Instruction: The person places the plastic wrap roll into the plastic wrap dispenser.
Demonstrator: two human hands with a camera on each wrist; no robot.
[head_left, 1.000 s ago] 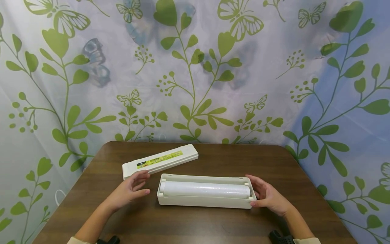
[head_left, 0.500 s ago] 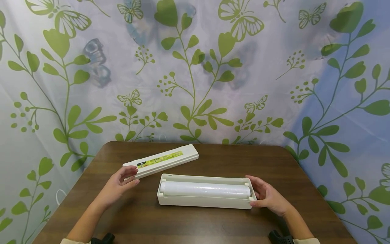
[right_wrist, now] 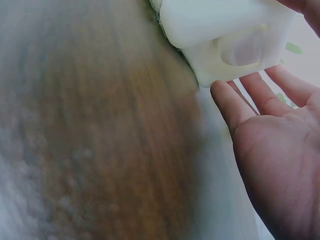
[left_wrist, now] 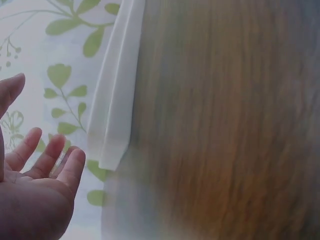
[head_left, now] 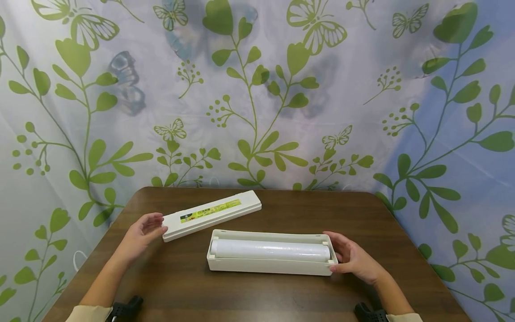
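A long white box (head_left: pixel 269 266) lies on the table with a roll of cling film (head_left: pixel 270 250) inside it. My right hand (head_left: pixel 356 259) grips the box's right end, thumb at the front corner and fingers round the back one. In the right wrist view, the fingertips meet the white end wall (right_wrist: pixel 200 55). Behind and to the left, a white lid (head_left: pixel 213 215) with a yellow-green label lies slantwise. My left hand (head_left: pixel 138 235) is at the lid's left end, fingers loosely bent. In the left wrist view those fingers (left_wrist: pixel 50 155) stand beside the lid's end, apart from it.
The brown wooden table (head_left: pixel 265 299) has rounded far corners. Directly behind it hangs a pale curtain (head_left: pixel 257 112) printed with green leaves and butterflies. A black strap device (head_left: pixel 126 308) is worn on each wrist.
My left hand has moved left, from over the lid's near edge to its left end. The right hand stays at the box, and the box and lid have not moved.
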